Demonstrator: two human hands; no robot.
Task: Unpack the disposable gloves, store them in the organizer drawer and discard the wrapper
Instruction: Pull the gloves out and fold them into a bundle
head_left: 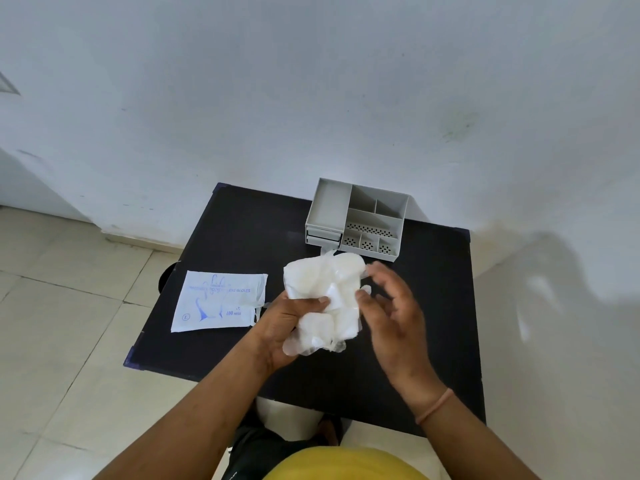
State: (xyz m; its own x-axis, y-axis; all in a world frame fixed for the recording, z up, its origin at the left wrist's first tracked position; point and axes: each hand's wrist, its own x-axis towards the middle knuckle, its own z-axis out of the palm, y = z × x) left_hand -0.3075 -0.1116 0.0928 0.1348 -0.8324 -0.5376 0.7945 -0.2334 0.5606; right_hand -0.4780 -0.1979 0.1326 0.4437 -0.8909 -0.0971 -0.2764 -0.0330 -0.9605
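Left hand (284,327) fingers clamp the gloves (322,289); right hand (391,310) fingers wide, empty — squeeze the wad compact for the organizer drawer (323,236) beyond them.

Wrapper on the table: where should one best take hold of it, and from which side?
Pinch the wrapper at its crumpled, opened right edge, coming from the right. It lies flat on the table, so likely only that ruffled edge offers a grip.

One head-worn camera looks forward and down onto the table (242,233).
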